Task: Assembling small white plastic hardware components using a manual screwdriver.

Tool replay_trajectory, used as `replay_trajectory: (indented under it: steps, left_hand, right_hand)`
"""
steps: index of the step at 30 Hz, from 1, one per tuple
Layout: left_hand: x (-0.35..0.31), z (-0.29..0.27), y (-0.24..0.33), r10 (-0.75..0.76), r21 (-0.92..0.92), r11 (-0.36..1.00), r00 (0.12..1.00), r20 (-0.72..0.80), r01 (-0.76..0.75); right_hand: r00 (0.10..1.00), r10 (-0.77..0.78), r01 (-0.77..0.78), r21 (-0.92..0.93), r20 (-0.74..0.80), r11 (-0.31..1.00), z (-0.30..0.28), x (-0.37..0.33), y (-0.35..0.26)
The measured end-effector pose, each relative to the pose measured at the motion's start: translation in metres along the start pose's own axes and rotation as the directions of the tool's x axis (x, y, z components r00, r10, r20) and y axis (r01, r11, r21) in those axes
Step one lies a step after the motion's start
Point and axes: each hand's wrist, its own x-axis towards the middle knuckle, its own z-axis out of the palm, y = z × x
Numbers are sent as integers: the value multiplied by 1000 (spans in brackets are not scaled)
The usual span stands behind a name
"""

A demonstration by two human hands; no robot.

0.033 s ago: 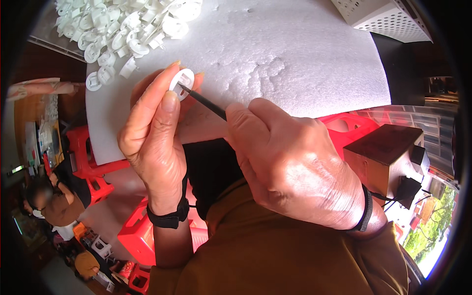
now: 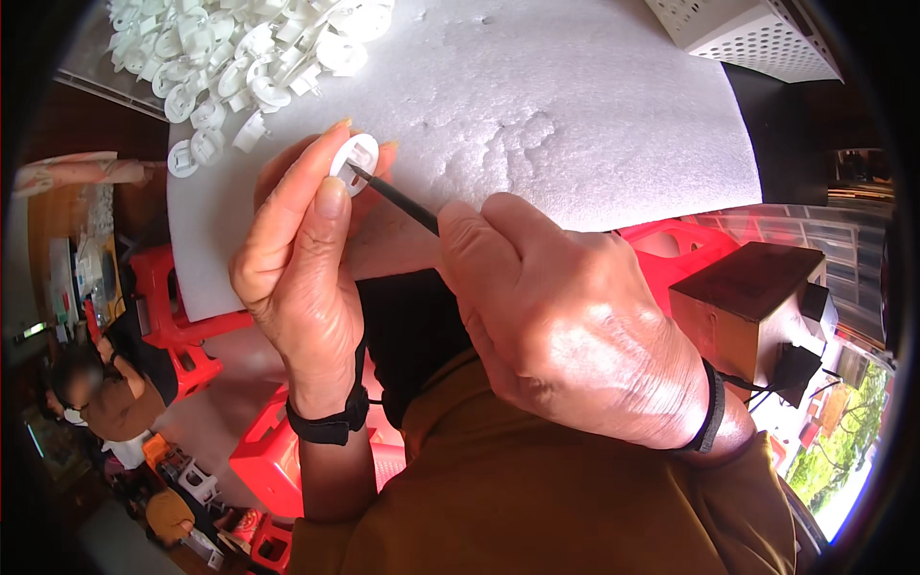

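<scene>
White plastic disc (image 2: 355, 161) pinched in left hand (image 2: 302, 278) fingertips; right hand (image 2: 575, 326) fisted on dark pick (image 2: 398, 196), tip at disc centre, shaft slanting down-right.

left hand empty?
No: the left hand pinches a small white round plastic part between thumb and fingers, while the right hand puts a thin dark tool to it.

The right hand (image 2: 575, 326) hides most of the thin dark tool (image 2: 398, 198).
</scene>
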Motion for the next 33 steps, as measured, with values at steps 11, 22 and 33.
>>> replay_trajectory:
  steps: [11,22,33]
  left_hand:
    - [2,0,2,-8,-76,997,1000,-1,8]
    - [-1,-7,13,0,-208,978,998,65,13]
    - [-12,-14,26,18,-195,981,994,106,4]
  right_hand:
    - [999,13,-8,112,-44,994,-2,-6,6]
    - [996,36,-12,297,-77,955,-4,-33,21]
    - [987,8,33,245,-163,969,-8,-23,1]
